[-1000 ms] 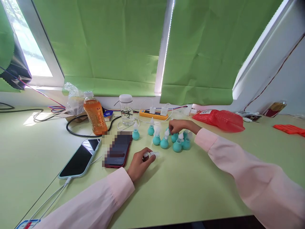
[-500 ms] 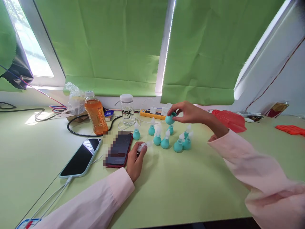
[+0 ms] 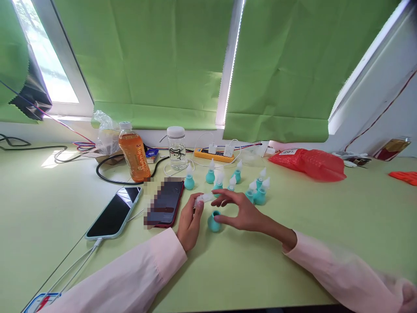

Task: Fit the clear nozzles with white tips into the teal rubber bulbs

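My left hand (image 3: 190, 219) pinches a small clear plastic tip (image 3: 203, 198) a little above the pale green table (image 3: 247, 269). Just right of it, my right hand (image 3: 239, 211) holds a teal rubber bulb (image 3: 214, 221) against the tabletop with thumb and fingers, its opening facing up. The tip is a short way above the bulb and apart from it. Behind my hands stand several teal bulbs with white tips (image 3: 234, 182) fitted on them.
A dark red phone (image 3: 166, 202) and a light-blue phone on a cable (image 3: 114, 213) lie to the left. Behind are an orange drink bottle (image 3: 134, 152), a glass jar (image 3: 177, 147), a yellow power strip (image 3: 213, 155), black cables and a red plastic bag (image 3: 309, 163).
My right hand has carried the teal bulb from up in the air down to the table beside my left hand. My left hand has stayed in place with the clear tip.
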{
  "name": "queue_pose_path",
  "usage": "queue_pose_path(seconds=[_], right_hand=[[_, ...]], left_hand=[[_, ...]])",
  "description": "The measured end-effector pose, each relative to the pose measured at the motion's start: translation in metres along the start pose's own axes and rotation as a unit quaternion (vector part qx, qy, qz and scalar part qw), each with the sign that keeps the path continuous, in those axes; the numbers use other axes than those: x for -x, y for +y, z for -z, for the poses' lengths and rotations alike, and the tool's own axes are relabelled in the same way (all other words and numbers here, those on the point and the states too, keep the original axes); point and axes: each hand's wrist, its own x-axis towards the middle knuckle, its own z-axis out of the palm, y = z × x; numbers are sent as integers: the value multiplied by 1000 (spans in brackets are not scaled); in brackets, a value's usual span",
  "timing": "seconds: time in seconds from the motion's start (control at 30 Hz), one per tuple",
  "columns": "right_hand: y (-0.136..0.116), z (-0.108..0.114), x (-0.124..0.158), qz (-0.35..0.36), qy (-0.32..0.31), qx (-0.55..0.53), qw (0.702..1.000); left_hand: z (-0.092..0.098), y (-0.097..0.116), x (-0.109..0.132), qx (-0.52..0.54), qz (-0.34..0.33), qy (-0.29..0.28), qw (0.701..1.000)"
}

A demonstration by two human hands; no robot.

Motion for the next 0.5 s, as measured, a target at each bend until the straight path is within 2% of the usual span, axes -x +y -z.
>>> queue_pose_path(seconds=[0.07,0.13,0.23,0.33,0.4,0.5], right_hand=[[3,-2,1,-18,64,-78,995],[6,-6,2,-29,94,-121,988],[12,-13,6,-33,130,-124,983],[19,-16,9,-54,174,-134,974],[25,-16,10,-77,181,-148,969],[30,-11,12,-91,158,-145,973]], left_hand=[[-1,3,3,-14,-29,-32,999],[-1,6,5,-29,-46,-70,996],[-1,7,4,-54,-46,-103,992],[1,4,-2,-134,-52,-108,984],[1,0,-5,-216,-62,-123,967],[-1,-6,-6,-295,-80,-160,939]])
